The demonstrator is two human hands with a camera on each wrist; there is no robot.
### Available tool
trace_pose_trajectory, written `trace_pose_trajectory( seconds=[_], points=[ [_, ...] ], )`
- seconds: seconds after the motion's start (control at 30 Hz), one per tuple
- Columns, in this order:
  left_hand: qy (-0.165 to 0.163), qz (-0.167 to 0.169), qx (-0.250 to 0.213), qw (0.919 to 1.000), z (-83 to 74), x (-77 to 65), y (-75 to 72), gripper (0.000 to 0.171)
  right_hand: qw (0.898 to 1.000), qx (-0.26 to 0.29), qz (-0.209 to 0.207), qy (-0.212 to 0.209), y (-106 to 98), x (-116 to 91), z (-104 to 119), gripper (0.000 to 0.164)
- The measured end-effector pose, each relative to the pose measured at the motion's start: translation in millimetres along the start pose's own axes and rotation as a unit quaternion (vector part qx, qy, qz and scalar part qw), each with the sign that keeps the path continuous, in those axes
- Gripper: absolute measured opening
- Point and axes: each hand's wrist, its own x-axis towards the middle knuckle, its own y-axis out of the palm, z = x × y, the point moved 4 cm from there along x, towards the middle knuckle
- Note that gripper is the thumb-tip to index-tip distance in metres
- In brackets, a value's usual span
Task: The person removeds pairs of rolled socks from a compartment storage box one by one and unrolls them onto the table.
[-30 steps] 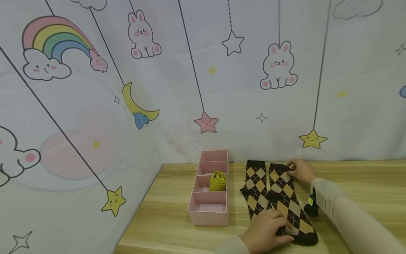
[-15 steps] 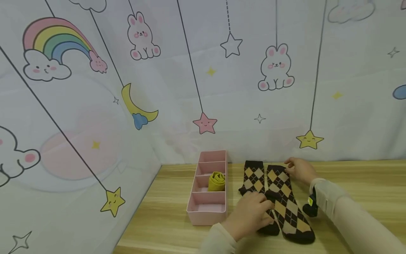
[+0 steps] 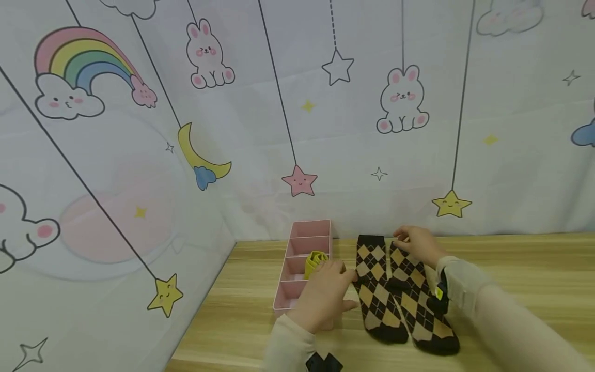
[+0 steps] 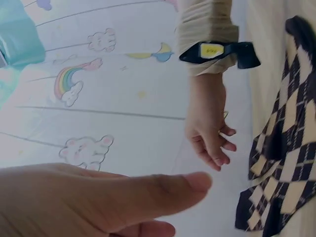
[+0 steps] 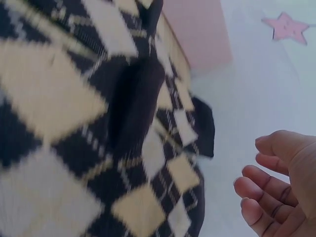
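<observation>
Two argyle socks, the left sock (image 3: 378,299) and the right sock (image 3: 420,305), lie flat side by side, black cuffs toward the wall and black toes toward me. My left hand (image 3: 325,292) hovers left of the left sock with loosely bent fingers, holding nothing and covering part of the pink box. Its thumb (image 4: 168,195) stretches out in the left wrist view. By the right sock's cuff is my right hand (image 3: 418,247). The right wrist view shows those fingers (image 5: 269,190) loosely curled around nothing, apart from the fabric.
A pink divided box (image 3: 307,228) stands left of the socks. One compartment holds a rolled yellow cloth item (image 3: 312,261), partly hidden by my left hand. Behind the wooden table (image 3: 232,289) hangs a printed backdrop (image 3: 348,155).
My left hand has left the socks' toe area, moving left and away from me to the box. My right hand has shifted left over the right sock's cuff. The socks' feet now lie slightly apart.
</observation>
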Motion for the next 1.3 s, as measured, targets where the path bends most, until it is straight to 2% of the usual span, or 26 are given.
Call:
trace_pose_trajectory(
  seconds=[0.13,0.3,0.57,0.7,0.87,0.97,1.07,1.3],
  points=[
    [-0.052,0.021,-0.021,0.9982,19.4,-4.8,-2.4,0.046,1.0,0.014,0.003,-0.016,7,3,18,0.03],
    [-0.108,0.055,-0.065,0.9905,43.6,-14.7,0.1,0.052,0.998,0.044,0.01,-0.036,21,7,45,0.033],
    [-0.131,0.092,-0.136,0.9777,75.2,-26.9,7.8,0.052,0.994,0.076,0.032,-0.073,47,15,87,0.034],
    [-0.15,0.11,-0.167,0.9682,87.6,-33.2,14.4,0.054,0.991,0.084,0.051,-0.09,57,18,105,0.042],
    [-0.168,0.134,-0.182,0.9594,96.4,-37.0,18.7,0.056,0.988,0.07,0.077,-0.114,67,23,125,0.058],
    [-0.186,0.146,-0.189,0.9532,99.5,-38.0,21.8,0.057,0.986,0.035,0.083,-0.139,75,27,134,0.062],
    [-0.201,0.154,-0.198,0.9468,100.9,-39.3,23.8,0.057,0.985,0.014,0.088,-0.151,82,29,141,0.06],
    [-0.198,0.159,-0.201,0.946,100.7,-39.0,22.5,0.057,0.985,-0.011,0.091,-0.143,89,30,149,0.052]
  ],
)
